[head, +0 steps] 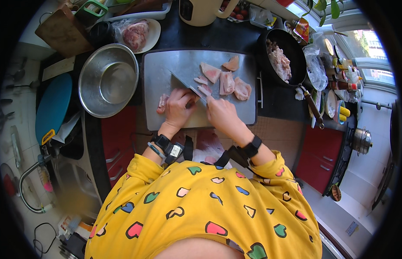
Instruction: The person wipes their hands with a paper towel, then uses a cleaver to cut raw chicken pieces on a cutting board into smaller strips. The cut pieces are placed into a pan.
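Observation:
My right hand [222, 113] grips a kitchen knife [184, 82], whose blade slants up and left over a metal-topped cutting board [159, 61]. Beside the blade, my left hand [179, 105] presses a piece of meat against the board; its fingers mostly hide the piece. Another strip of meat [162, 103] lies just left of that hand. Several pale, fatty chunks of raw meat [227, 83] rest on the board's right half, with thin slices [205, 89] near the blade. Small cut pieces of meat [279, 61] lie in a black frying pan [298, 55] to the right.
A steel basin [108, 111] stands left of the board. Behind it, a white plate [154, 35] bears a bagged lump of meat [135, 35]. A cream jug-like appliance [199, 13] stands at the back. The pan's handle [312, 108] points toward the counter's front edge; bottles [345, 85] line the right.

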`<state>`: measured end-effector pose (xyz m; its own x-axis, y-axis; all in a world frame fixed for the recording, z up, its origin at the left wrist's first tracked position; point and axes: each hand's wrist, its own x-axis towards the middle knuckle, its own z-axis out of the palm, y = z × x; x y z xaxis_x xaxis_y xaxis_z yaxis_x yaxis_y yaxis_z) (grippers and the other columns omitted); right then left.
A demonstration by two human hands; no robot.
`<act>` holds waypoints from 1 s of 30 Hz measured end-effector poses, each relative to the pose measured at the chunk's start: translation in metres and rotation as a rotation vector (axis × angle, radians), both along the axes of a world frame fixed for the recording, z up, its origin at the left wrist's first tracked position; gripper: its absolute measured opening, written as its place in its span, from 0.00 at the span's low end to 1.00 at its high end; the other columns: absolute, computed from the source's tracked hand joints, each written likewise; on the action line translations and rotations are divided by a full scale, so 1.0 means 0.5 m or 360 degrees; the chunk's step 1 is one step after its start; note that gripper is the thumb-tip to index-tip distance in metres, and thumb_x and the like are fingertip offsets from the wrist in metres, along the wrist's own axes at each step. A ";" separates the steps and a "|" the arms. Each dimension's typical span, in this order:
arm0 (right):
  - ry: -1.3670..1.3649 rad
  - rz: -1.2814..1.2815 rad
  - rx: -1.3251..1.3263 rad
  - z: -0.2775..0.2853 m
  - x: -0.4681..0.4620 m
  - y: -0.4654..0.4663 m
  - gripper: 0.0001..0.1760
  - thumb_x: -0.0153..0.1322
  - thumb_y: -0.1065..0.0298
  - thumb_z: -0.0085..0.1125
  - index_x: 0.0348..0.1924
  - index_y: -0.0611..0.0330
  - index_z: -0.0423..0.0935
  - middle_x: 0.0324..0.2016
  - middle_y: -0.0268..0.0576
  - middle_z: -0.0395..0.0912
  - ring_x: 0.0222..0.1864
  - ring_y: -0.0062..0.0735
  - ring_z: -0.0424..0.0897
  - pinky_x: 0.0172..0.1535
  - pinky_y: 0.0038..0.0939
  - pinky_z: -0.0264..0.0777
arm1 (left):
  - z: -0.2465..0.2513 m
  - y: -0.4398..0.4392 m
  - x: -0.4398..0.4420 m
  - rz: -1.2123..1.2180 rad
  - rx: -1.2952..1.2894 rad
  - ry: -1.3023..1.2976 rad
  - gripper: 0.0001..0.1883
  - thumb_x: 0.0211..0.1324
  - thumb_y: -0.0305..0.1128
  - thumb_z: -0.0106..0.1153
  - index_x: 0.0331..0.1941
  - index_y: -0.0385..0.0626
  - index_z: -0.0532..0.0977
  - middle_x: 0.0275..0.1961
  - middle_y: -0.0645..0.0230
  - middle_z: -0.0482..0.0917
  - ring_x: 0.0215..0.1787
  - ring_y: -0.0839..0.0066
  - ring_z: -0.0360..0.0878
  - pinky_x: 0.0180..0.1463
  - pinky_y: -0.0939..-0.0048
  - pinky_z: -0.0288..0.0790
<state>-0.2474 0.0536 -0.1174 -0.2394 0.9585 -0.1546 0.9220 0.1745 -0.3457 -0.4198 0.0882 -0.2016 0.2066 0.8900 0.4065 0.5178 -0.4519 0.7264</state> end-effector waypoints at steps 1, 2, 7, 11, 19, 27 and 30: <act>-0.0041 -0.0023 -0.0043 0.005 0.012 -0.013 0.05 0.66 0.75 0.55 0.35 0.65 0.72 0.24 0.61 0.81 0.29 0.61 0.83 0.32 0.54 0.78 | 0.001 0.001 0.000 0.0002 -0.0019 0.0023 0.10 0.38 0.23 0.68 0.30 0.45 0.82 0.39 0.66 0.83 0.43 0.60 0.80 0.46 0.61 0.76; -0.0190 -0.0081 -0.0273 0.011 0.019 -0.023 0.05 0.66 0.75 0.55 0.34 0.65 0.73 0.25 0.61 0.81 0.30 0.61 0.84 0.34 0.54 0.78 | 0.002 0.001 0.000 -0.0010 0.0006 -0.0009 0.10 0.38 0.24 0.69 0.30 0.45 0.82 0.39 0.67 0.83 0.43 0.61 0.80 0.45 0.61 0.76; 0.0045 -0.0037 -0.0021 -0.009 -0.010 0.019 0.06 0.68 0.72 0.54 0.36 0.64 0.73 0.25 0.61 0.81 0.30 0.64 0.82 0.35 0.56 0.77 | 0.010 0.009 -0.002 -0.0072 -0.0015 -0.0054 0.09 0.39 0.25 0.67 0.30 0.47 0.81 0.40 0.68 0.83 0.44 0.61 0.80 0.45 0.61 0.76; 0.0210 0.0008 0.0202 -0.038 -0.023 0.058 0.06 0.67 0.73 0.54 0.36 0.65 0.73 0.25 0.62 0.81 0.30 0.65 0.83 0.35 0.57 0.77 | 0.014 0.023 -0.006 0.0012 0.0001 0.0024 0.09 0.39 0.25 0.67 0.29 0.47 0.81 0.39 0.69 0.83 0.44 0.61 0.80 0.45 0.61 0.76; 0.0019 -0.0099 -0.0093 -0.014 -0.005 0.018 0.06 0.68 0.71 0.55 0.36 0.64 0.72 0.26 0.62 0.81 0.31 0.65 0.82 0.35 0.58 0.76 | 0.009 0.022 -0.008 0.0053 -0.0046 0.0033 0.08 0.39 0.25 0.68 0.28 0.47 0.81 0.38 0.68 0.83 0.42 0.62 0.80 0.43 0.61 0.75; -0.0037 -0.0197 -0.0170 -0.057 0.023 -0.009 0.06 0.70 0.70 0.55 0.35 0.63 0.73 0.27 0.61 0.81 0.30 0.65 0.82 0.35 0.57 0.75 | 0.011 0.019 -0.016 0.0002 0.0026 0.0053 0.07 0.41 0.25 0.67 0.29 0.46 0.81 0.40 0.68 0.84 0.45 0.62 0.81 0.46 0.61 0.76; 0.0005 -0.0148 -0.0091 -0.024 0.067 -0.060 0.06 0.71 0.69 0.54 0.36 0.62 0.73 0.26 0.61 0.81 0.31 0.66 0.81 0.36 0.58 0.75 | 0.006 0.018 -0.020 0.0001 0.0062 -0.0001 0.07 0.42 0.25 0.67 0.30 0.45 0.81 0.41 0.68 0.84 0.46 0.62 0.82 0.47 0.61 0.76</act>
<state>-0.2137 0.0238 -0.1294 -0.1506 0.9662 -0.2092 0.9322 0.0683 -0.3554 -0.4298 0.0973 -0.1985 0.2059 0.8735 0.4411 0.5176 -0.4797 0.7085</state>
